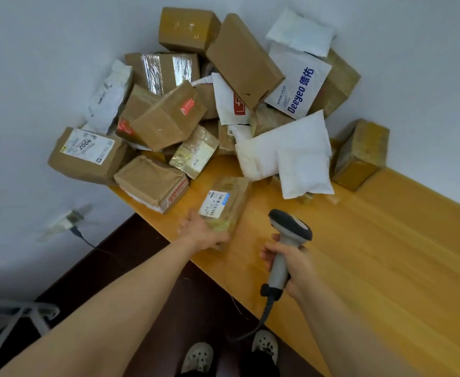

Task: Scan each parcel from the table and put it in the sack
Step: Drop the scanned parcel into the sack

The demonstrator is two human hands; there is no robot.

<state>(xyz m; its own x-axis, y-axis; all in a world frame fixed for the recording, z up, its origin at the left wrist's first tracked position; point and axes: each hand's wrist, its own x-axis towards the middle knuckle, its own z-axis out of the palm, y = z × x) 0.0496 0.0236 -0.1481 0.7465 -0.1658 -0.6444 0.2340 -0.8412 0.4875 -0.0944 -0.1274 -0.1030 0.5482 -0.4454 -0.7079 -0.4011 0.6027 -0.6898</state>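
Wooden table (386,240) in a white-walled corner is bearing a heap of cardboard boxes and white mailers (239,58) at 12 o'clock. A person's left hand (201,231) is gripping the near end of a small taped parcel (232,210) at the table's front edge, its barcode label (214,203) facing up. At the parcel's 3 o'clock, the right hand (291,265) is clasping the handle of a grey barcode scanner (288,232), its cable (261,319) trailing toward 6 o'clock.

Yellow wooden table (386,254), heap of cardboard parcels (169,118) and white mailers (291,153) piled on it
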